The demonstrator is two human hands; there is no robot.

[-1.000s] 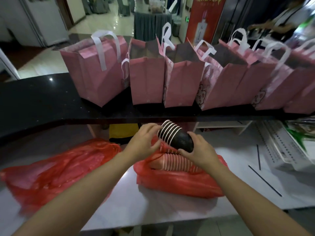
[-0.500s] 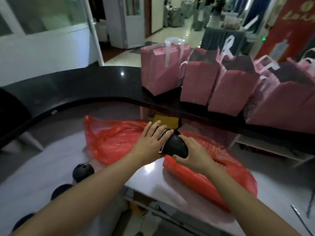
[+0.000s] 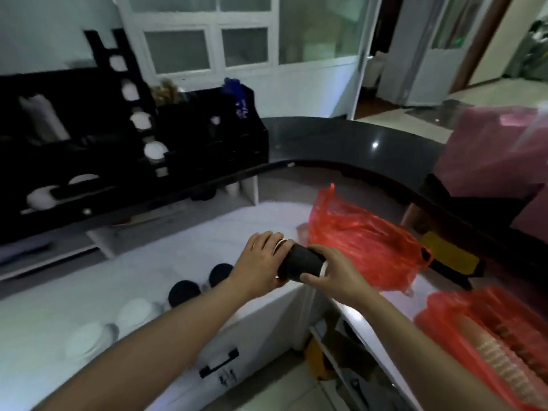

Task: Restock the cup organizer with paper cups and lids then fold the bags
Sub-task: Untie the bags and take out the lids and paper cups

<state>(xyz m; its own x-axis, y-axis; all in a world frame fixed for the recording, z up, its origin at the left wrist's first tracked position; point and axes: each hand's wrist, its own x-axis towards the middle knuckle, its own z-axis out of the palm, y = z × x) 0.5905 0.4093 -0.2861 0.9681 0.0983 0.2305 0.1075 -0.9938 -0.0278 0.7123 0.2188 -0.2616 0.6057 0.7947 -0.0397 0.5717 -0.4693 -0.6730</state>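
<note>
A short stack of black paper cups (image 3: 302, 264) with white rims lies sideways between both hands, above the corner of the white counter. My left hand (image 3: 261, 264) grips its rim end and my right hand (image 3: 336, 275) grips the other end. The black cup organizer (image 3: 124, 134) stands on the dark upper counter at the left, with white lids and cups in its slots. A red plastic bag (image 3: 486, 336) at the lower right holds a row of striped cups. A pink paper bag (image 3: 498, 152) stands at the right edge.
Another red plastic bag (image 3: 361, 241) lies crumpled on the white counter (image 3: 192, 232) just right of my hands. Black and white round lids or cup tops (image 3: 184, 292) sit in counter holes at the lower left. The curved dark upper counter (image 3: 341, 143) runs behind.
The view has swung left, from the row of pink bags to the cup organizer. Both hands still hold the black cup stack, carried leftward away from the red bag of cups.
</note>
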